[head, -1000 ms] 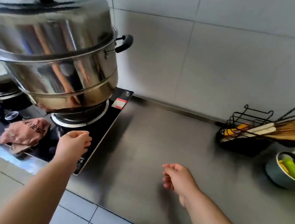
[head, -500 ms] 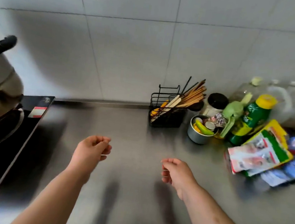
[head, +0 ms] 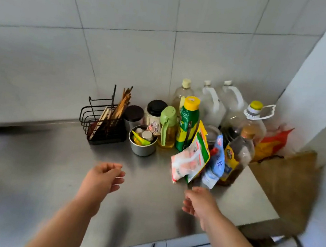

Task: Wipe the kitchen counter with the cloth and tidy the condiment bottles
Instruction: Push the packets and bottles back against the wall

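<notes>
My view has swung right onto the condiment bottles (head: 187,124). My left hand (head: 103,178) and right hand (head: 199,202) hover loosely curled, empty; tidying likely next.

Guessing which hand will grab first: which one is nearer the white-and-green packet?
Right. The right hand sits just short of the white-and-green packet, not touching it; the left hand is well off to the packet's left.
</notes>
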